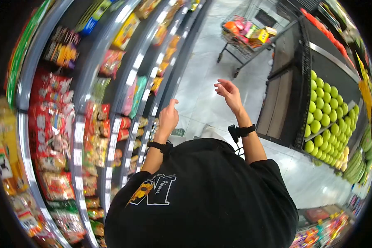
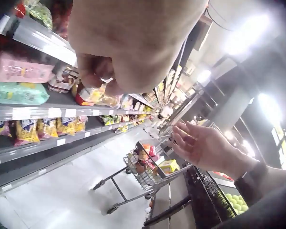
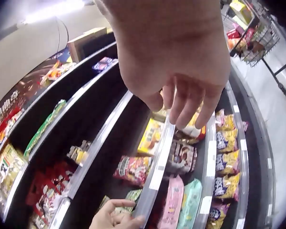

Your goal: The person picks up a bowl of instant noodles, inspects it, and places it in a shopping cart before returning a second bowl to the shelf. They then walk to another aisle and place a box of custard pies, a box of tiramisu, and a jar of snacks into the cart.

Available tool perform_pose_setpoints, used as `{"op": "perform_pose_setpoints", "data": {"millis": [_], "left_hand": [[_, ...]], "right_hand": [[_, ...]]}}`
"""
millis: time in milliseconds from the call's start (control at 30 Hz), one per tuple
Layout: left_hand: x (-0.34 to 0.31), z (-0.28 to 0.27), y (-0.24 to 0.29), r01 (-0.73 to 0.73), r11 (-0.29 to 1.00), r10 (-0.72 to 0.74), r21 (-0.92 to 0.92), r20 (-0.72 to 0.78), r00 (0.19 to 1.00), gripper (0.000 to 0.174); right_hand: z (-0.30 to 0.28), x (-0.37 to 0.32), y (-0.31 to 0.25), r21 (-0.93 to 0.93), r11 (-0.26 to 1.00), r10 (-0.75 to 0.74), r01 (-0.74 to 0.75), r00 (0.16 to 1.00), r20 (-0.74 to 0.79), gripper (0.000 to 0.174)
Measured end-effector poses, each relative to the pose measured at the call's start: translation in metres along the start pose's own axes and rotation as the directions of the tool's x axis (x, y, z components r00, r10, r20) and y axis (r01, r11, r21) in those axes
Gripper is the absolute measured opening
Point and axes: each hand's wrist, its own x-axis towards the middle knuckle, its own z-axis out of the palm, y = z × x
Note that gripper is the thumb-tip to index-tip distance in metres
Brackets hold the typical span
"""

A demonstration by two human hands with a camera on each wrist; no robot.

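Observation:
My left hand [image 1: 168, 118] is held up beside the snack shelves, its fingers loosely bent and nothing visible in them. In the right wrist view the same hand [image 3: 115, 217] overlaps a shelf edge near a green packet [image 3: 132, 196]. My right hand [image 1: 229, 95] hangs over the aisle floor, fingers relaxed and slightly curved, holding nothing. Pink [image 3: 172, 202] and mint-green [image 3: 189, 202] bags lie side by side on a shelf. Next to them are a colourful candy bag [image 3: 132, 170] and a yellow pack [image 3: 151, 137].
A shopping cart [image 1: 246, 43] with colourful packages stands ahead in the aisle. To the right, a dark display stand [image 1: 287, 82] bears rows of green apples [image 1: 324, 120], with watermelons [image 1: 355, 165] behind. Tiled floor [image 1: 200, 95] runs between shelves and stand.

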Motion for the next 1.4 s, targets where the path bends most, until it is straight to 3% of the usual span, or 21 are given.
{"op": "perform_pose_setpoints", "data": {"millis": [233,333,367,467,667,767,967,1133,1267,1400], "left_hand": [[0.077,0.049,0.055,-0.18,0.979,0.2,-0.095,0.284,0.938,0.026],[0.104,0.077,0.077,-0.159,0.969,0.216,-0.189,0.34,0.915,0.023],[0.115,0.09,0.082,-0.041,0.955,0.15,-0.295,0.357,0.922,0.018],[0.15,0.121,0.104,0.058,0.923,0.09,-0.382,0.358,0.929,0.016],[0.261,0.185,0.132,0.02,0.885,0.196,-0.466,0.412,0.89,0.02],[0.324,0.204,0.15,0.024,0.906,0.192,-0.423,0.462,0.866,0.023],[0.437,0.228,0.188,-0.013,0.858,0.245,-0.514,0.386,0.889,0.023],[0.484,0.247,0.201,-0.001,0.876,0.201,-0.482,0.363,0.91,0.024],[0.498,0.265,0.185,0.05,0.869,0.151,-0.492,0.36,0.921,0.023],[0.513,0.282,0.171,0.118,0.874,0.07,-0.471,0.363,0.929,0.024]], "right_hand": [[-0.093,-0.021,0.003,0.072,0.996,-0.025,0.046,0.964,-0.266,0.038],[-0.121,-0.03,0.015,0.093,0.995,0.004,0.03,0.939,-0.345,0.038],[-0.131,-0.032,0.017,0.098,0.995,0.015,0.024,0.927,-0.374,0.037],[-0.151,-0.02,0.018,0.091,0.996,0.032,0.008,0.902,-0.431,0.036],[-0.201,0.032,0.015,0.083,0.994,0.105,-0.072,0.841,-0.53,0.034],[-0.223,0.07,-0.003,0.064,0.991,0.131,-0.115,0.829,-0.543,0.035],[-0.243,0.155,-0.035,0.057,0.99,0.138,-0.128,0.818,-0.559,0.038],[-0.262,0.213,-0.051,-0.081,0.979,0.131,-0.189,0.876,-0.464,0.038],[-0.282,0.246,-0.054,-0.094,0.986,0.079,-0.14,0.876,-0.475,0.04],[-0.301,0.278,-0.047,-0.084,0.976,0.143,-0.199,0.888,-0.438,0.041]]}}
